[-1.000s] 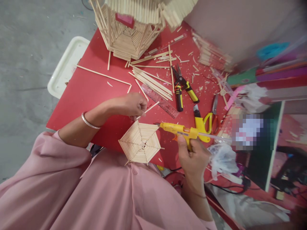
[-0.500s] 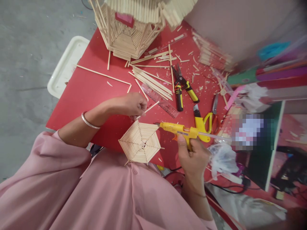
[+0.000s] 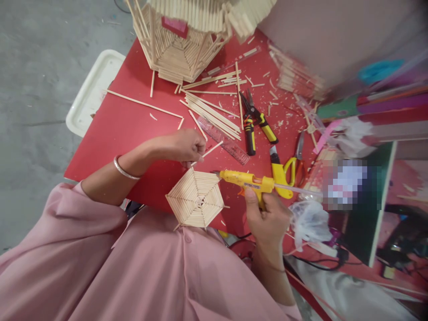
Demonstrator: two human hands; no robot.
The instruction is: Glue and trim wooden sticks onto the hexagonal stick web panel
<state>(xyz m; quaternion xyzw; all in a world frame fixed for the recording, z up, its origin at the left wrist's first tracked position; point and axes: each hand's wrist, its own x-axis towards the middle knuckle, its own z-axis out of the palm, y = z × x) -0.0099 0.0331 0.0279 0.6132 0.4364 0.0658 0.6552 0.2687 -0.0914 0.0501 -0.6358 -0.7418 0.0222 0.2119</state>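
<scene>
My left hand is closed, its fingertips pinching a short thin wooden stick just above the upper corner of a hexagonal panel. The panel is built of wooden sticks in rings and lies at the table's near edge, against the pink shirt. My right hand grips a yellow hot glue gun with a clear glue stick running out of its back. The gun's nozzle is at the panel's upper right corner; I cannot tell whether it touches.
On the red table lie loose sticks, a clear ruler, pliers, a cutter knife and scissors. A larger stick-built structure stands behind. Plastic bags and cables are at right.
My right hand has moved the glue gun slightly left, bringing its nozzle to the panel's upper right corner. My left hand and the panel have hardly moved.
</scene>
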